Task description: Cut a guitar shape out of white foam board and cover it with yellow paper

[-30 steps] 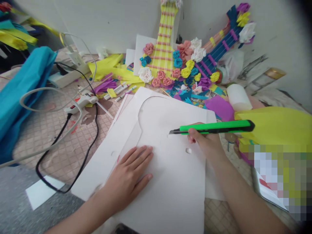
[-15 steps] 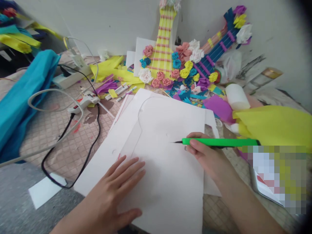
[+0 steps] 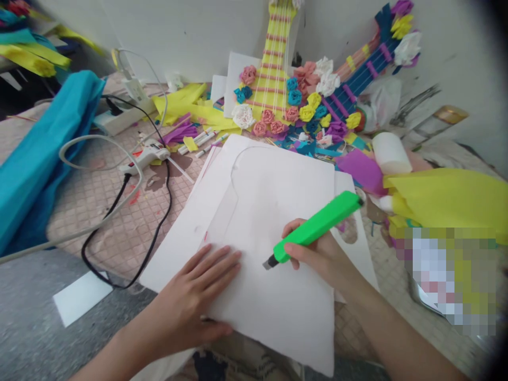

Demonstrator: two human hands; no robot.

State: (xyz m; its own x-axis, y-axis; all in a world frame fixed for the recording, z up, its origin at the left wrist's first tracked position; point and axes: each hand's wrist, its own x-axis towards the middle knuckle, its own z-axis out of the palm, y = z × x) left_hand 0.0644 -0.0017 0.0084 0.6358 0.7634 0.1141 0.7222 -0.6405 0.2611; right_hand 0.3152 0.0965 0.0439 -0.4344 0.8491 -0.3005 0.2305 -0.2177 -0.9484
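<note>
- I'm seeing the right hand (image 3: 319, 259) gripping a green cutter (image 3: 317, 226) over white board (image 3: 286, 190).
- The left hand (image 3: 196, 296) is lying spread on it.
- A glue gun (image 3: 139, 160) (black cord (image 3: 170, 197) looping) is lying left; yellow paper (image 3: 456, 196), right.

Your table (image 3: 95, 196) has a quilted pinkish-beige cover. On it you've got stacked white boards (image 3: 286, 190) at center, near edge past the table's edge; glue gun (image 3: 146, 156) and power strip (image 3: 123, 119) left of center, markers (image 3: 200, 142) upper center. Your blue crepe paper (image 3: 55, 153) lies far left; purple paper (image 3: 362, 168), white roll (image 3: 392, 152) and yellow sheet (image 3: 448, 198) at right. Your gray floor (image 3: 32, 301), lower left: white card (image 3: 83, 297).
</note>
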